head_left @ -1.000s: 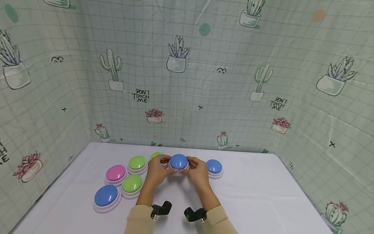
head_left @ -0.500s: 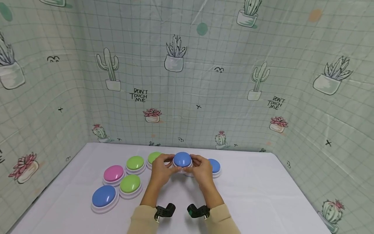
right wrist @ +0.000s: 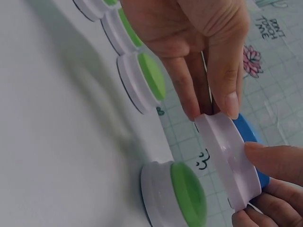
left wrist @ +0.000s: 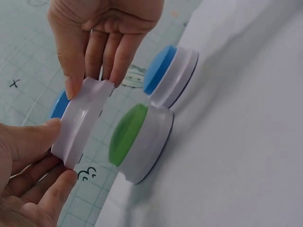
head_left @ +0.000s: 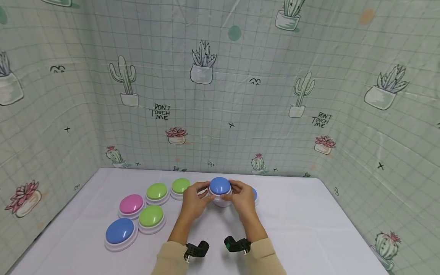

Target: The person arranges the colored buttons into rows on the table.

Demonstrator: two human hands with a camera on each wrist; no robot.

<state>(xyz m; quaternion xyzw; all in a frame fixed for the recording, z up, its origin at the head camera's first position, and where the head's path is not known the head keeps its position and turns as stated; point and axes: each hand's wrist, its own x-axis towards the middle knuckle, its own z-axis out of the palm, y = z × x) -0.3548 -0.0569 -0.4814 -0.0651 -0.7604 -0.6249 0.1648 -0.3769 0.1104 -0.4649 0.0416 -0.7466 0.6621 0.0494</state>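
Observation:
Between them, my two hands hold a blue-domed push button [head_left: 220, 186] with a white base, raised off the table. My left hand [head_left: 194, 201] grips its left side and my right hand [head_left: 243, 198] its right side, thumbs on the near rim. In the left wrist view a green push button [left wrist: 129, 135] stands on the table below the held one, with a gap between them. The head view shows only that button's white base. Another blue push button [left wrist: 161, 71] stands beside it, partly hidden behind my right hand in the head view.
To the left on the white table [head_left: 302, 225] stand a blue button [head_left: 119, 231], a pink button [head_left: 131, 204] and several green buttons, including one near [head_left: 151, 216] and one far back [head_left: 180, 186]. A patterned cloth wall [head_left: 213, 99] rises behind the table and along both sides.
Both hands have carried the blue button to the right and slightly farther back. It now hovers above the green button, and the far-back green button on the left has come into full view.

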